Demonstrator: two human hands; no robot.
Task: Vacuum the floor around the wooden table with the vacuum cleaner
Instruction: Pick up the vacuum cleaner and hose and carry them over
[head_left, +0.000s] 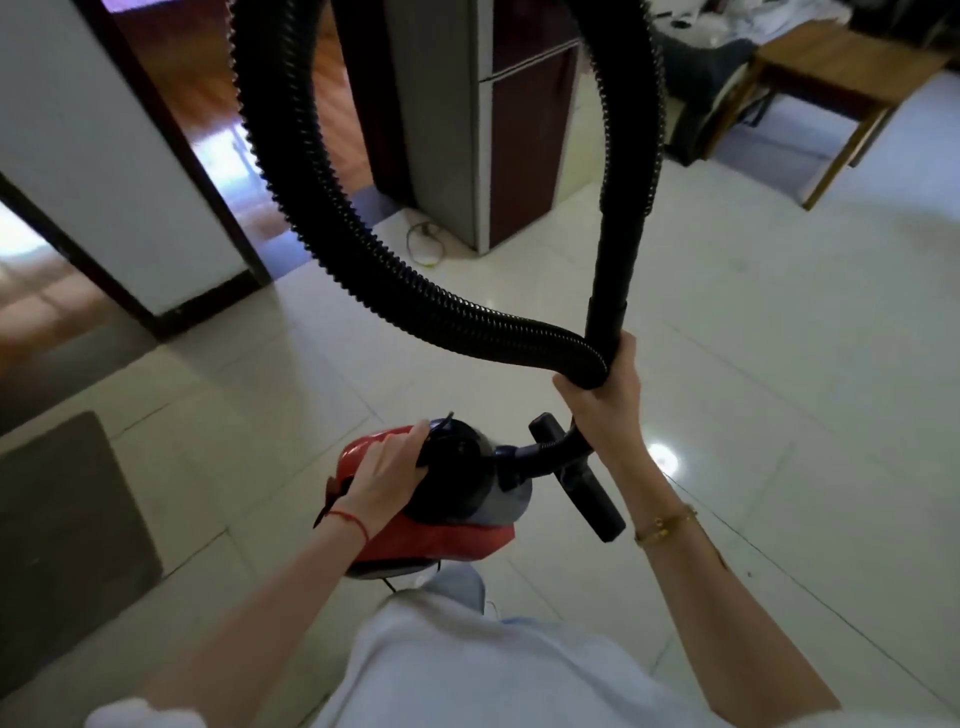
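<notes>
A red and black vacuum cleaner (447, 540) hangs above the pale tiled floor in front of me. My left hand (387, 475) grips its top handle. My right hand (605, 395) holds the black wand together with a bend of the ribbed hose (311, 208), which loops high out of the top of the frame. The black floor nozzle (587, 488) hangs below my right hand, beside the cleaner's body. The wooden table (831, 73) stands at the far right.
A tall cabinet or fridge (498, 130) stands ahead with a cable (426, 244) on the floor at its base. Dark-framed doorways (208, 171) open on the left. A grey mat (62, 545) lies at the lower left. A thin cord (753, 545) crosses the tiles on the right.
</notes>
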